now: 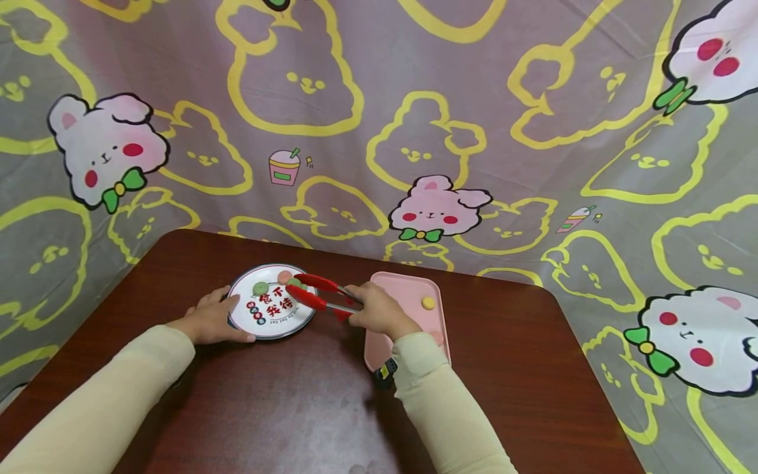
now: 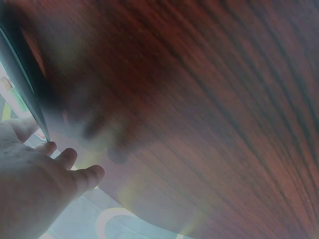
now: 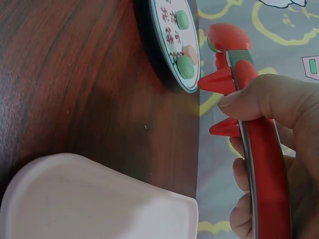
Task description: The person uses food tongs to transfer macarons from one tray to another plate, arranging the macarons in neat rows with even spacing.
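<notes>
Right hand (image 1: 379,309) is holding red tongs (image 3: 269,169) over the patterned plate (image 1: 278,330).
The right fingers are curling round the handles, and the tips are hovering by the plate's right side; whether they are pinching anything, I cannot tell. The left hand (image 1: 210,319) is touching the plate's left rim, its fingers spreading wide. A green piece (image 1: 260,288), a pink piece (image 1: 285,277) and a second green piece (image 3: 185,67) are lying on the plate. A yellow piece (image 1: 428,303) is sitting on the pink tray (image 1: 403,286).
</notes>
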The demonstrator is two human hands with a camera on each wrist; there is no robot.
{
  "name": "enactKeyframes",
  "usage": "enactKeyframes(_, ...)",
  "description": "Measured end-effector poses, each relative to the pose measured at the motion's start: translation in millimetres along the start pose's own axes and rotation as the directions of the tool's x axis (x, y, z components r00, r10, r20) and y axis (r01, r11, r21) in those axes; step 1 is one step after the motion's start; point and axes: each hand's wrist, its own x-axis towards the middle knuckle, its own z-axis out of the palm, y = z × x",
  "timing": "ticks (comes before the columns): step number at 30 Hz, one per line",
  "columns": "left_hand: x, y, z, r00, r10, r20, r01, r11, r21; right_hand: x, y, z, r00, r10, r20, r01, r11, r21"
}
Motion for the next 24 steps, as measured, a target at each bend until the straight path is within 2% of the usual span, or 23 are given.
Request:
enactKeyframes(10, 0.5, -1.2, -0.4, 1.0, -0.018, 0.017, 0.017, 1.0, 0.002, 1, -4, 7, 0.999, -0.026, -0.027, 0.026, 1.0, 0.005)
enactKeyframes(15, 0.5, -0.9, -0.5, 1.0, -0.017, 0.016, 0.017, 1.0, 0.004, 3, -8, 8, 1.0, 0.019, -0.003, -0.019, 1.0, 0.002)
enactKeyframes(24, 0.8, -0.4, -0.3, 1.0, -0.019, 0.009, 0.019, 1.0, 0.006, 5, -14, 10, 0.999, 0.052, -0.013, -0.052, 0.999, -0.012)
